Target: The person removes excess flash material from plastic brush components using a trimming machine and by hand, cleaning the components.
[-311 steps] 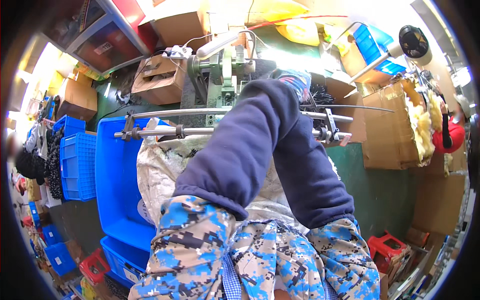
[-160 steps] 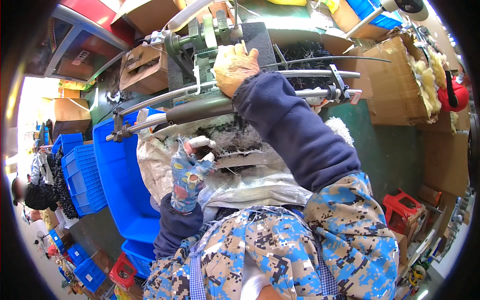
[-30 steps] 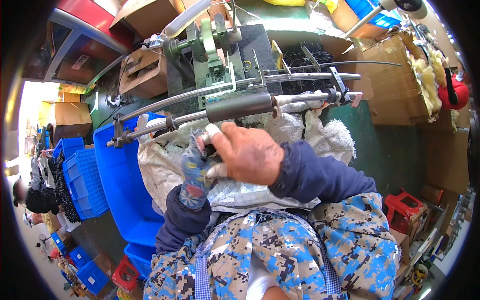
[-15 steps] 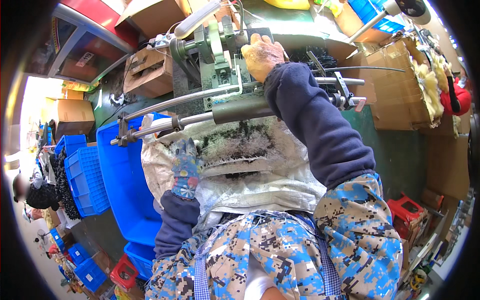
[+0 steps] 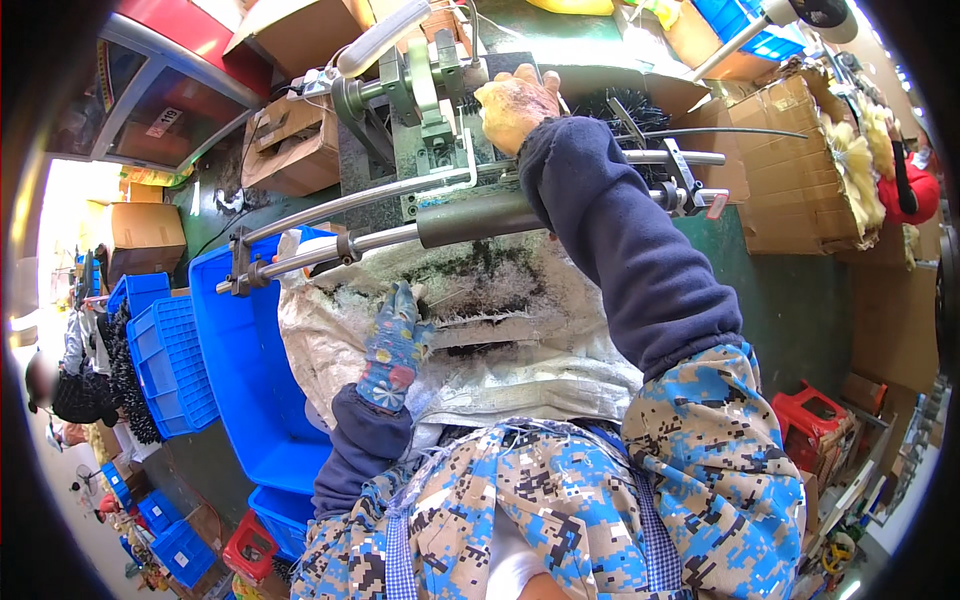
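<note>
My left hand [image 5: 394,350], in a blue floral glove, lies over a white woven sheet [image 5: 320,345] spread across my lap. Its fingers stretch forward beside a dark patch of loose black and pale fibres [image 5: 490,285]; I see nothing clearly held. My right hand [image 5: 516,108] is curled closed at the far side of a metal machine [image 5: 430,110], past its rails. What it grips is hidden by the fingers. Black bristles [image 5: 625,112] show just right of that hand. A grey roller-like sleeve [image 5: 478,220] on the front rail [image 5: 385,238] runs below the right wrist.
A large blue bin [image 5: 235,380] stands at my left, with blue crates [image 5: 172,365] beyond it. Cardboard boxes [image 5: 790,165] sit at the right and far left. A thin dark rod [image 5: 745,132] sticks out rightward. Red stools [image 5: 812,425] stand low on both sides.
My left hand has shifted a little to the right over the sheet. The right hand stays closed at the machine, and the whole view has moved slightly.
</note>
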The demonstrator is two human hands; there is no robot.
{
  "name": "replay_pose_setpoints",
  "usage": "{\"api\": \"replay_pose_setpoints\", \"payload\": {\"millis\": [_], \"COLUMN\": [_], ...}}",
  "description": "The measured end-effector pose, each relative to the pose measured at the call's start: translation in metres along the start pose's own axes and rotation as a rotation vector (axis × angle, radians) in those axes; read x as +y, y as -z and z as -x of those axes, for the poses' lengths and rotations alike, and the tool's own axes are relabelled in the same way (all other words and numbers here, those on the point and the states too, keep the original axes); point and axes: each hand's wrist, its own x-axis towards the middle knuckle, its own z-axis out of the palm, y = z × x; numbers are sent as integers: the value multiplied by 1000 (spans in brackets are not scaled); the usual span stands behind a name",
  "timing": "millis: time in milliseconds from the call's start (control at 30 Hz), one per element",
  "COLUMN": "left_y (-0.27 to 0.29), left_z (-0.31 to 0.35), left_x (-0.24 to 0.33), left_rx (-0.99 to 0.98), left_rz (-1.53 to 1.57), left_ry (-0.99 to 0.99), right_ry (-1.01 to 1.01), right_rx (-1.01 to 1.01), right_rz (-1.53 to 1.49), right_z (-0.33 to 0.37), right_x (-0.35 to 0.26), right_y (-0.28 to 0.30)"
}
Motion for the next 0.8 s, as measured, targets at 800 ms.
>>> {"api": "replay_pose_setpoints", "payload": {"millis": [800], "left_y": [5], "left_z": [-1], "left_x": [20], "left_rx": [-8], "left_rz": [7], "left_ry": [33], "right_ry": [87], "right_rx": [50], "right_rz": [44], "right_z": [33], "right_x": [-46], "right_y": [-6]}}
